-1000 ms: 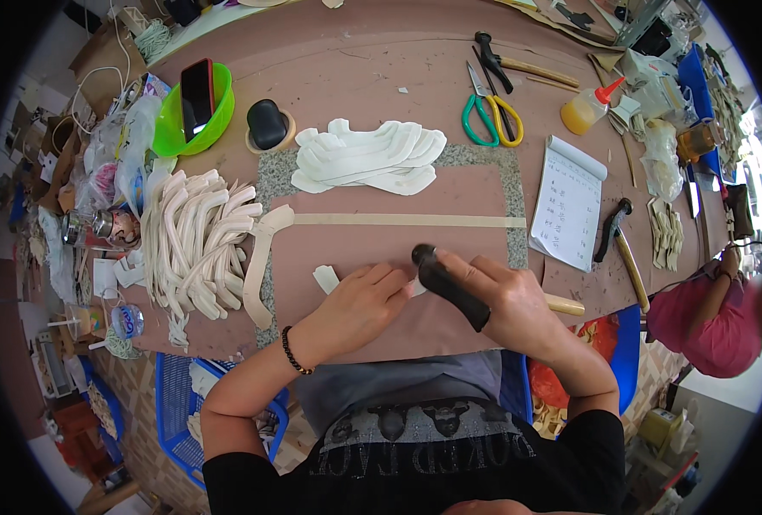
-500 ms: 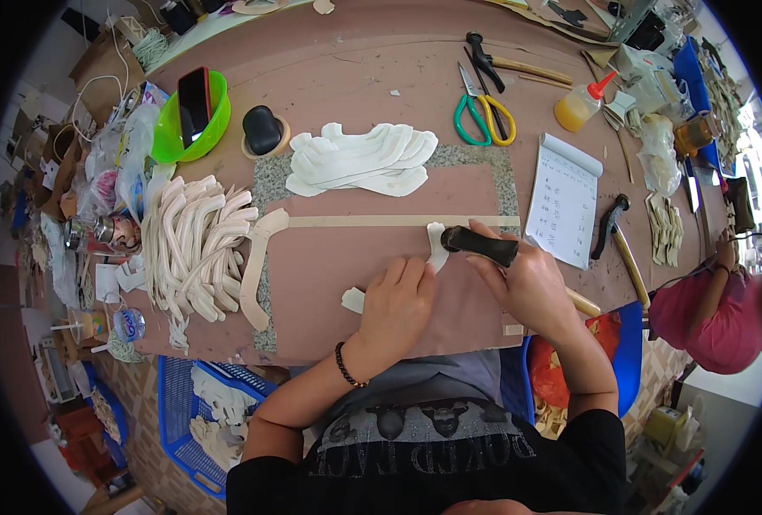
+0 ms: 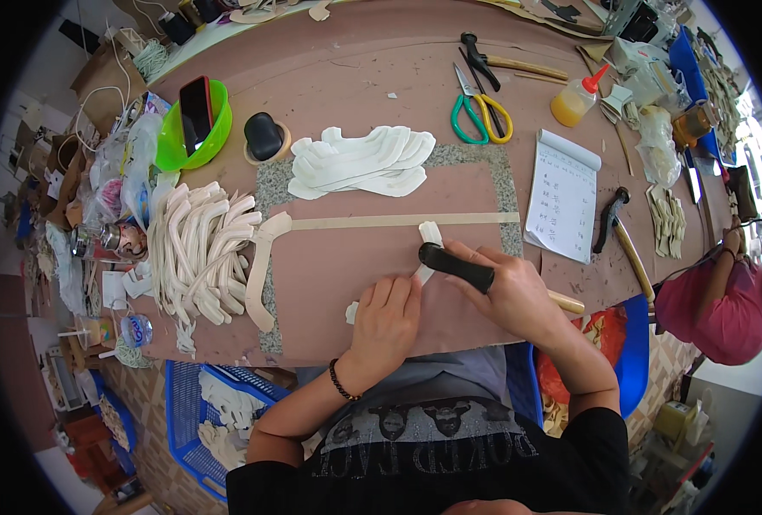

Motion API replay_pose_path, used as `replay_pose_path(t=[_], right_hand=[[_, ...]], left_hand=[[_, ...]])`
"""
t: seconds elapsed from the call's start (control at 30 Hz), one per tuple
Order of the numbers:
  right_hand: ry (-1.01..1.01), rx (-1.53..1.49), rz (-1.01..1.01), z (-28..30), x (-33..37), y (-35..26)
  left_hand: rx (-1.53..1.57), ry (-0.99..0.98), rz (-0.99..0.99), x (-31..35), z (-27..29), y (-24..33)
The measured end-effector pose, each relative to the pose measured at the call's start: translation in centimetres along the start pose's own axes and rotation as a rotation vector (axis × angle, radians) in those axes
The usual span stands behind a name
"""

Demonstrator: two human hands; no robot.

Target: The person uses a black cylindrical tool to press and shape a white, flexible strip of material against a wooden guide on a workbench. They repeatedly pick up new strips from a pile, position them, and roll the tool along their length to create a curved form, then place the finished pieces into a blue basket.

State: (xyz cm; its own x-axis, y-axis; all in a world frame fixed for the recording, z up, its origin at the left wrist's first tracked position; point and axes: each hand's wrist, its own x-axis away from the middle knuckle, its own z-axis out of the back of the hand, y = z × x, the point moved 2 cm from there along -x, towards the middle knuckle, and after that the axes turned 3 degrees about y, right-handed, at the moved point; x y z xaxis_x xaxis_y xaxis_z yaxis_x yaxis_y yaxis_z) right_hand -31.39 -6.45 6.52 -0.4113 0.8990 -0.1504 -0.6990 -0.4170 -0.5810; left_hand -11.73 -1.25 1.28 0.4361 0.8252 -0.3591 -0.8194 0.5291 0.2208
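My right hand [image 3: 523, 296] grips a hammer [image 3: 456, 266] close to its black head; the wooden handle sticks out behind the hand. The head's narrow end rests on or just over a curved white strip [image 3: 430, 232], which looks like padded fabric or leather. Fingers together, my left hand [image 3: 383, 322] holds this strip down on the brown board and covers its middle. The strip's other end shows left of that hand. Beyond lies a stack of white curved pieces [image 3: 362, 161]. To the left are a heap of pale strips [image 3: 196, 253] and a flat beige curved piece [image 3: 261, 275].
Scissors [image 3: 481, 107], another hammer [image 3: 617, 232], a notepad [image 3: 563, 197] and a glue bottle [image 3: 577, 101] lie to the right. A green bowl [image 3: 218, 129] holds a phone. Blue baskets [image 3: 179, 412] stand below the table edge. Another person in a red top [image 3: 698, 313] sits at the right.
The hammer and my right hand have shifted slightly left and nearer to me. My left hand has moved a little left and down, and the strip lies slightly differently.
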Motion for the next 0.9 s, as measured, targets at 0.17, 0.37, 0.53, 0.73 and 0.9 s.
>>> replay_pose_path(t=[0.17,0.37,0.53,0.73,0.9], right_hand=[[0.019,0.031,0.016,0.2,0.1,-0.8],[-0.048,0.061,-0.084,-0.1,-0.3,-1.2],[-0.061,-0.036,0.056,-0.9,0.9,-2.1],[-0.013,-0.019,0.113,-1.0,0.5,-2.9],[-0.064,0.017,0.01,-1.6,0.3,-2.3]], left_hand=[[-0.067,0.01,-0.015,1.0,1.1,0.1],[-0.049,0.008,0.004,2.6,1.4,-0.1],[-0.014,0.026,0.039,3.2,1.9,-0.2],[0.024,0.0,0.081,3.9,2.6,-0.4],[0.124,0.075,0.118,4.9,2.4,-0.8]])
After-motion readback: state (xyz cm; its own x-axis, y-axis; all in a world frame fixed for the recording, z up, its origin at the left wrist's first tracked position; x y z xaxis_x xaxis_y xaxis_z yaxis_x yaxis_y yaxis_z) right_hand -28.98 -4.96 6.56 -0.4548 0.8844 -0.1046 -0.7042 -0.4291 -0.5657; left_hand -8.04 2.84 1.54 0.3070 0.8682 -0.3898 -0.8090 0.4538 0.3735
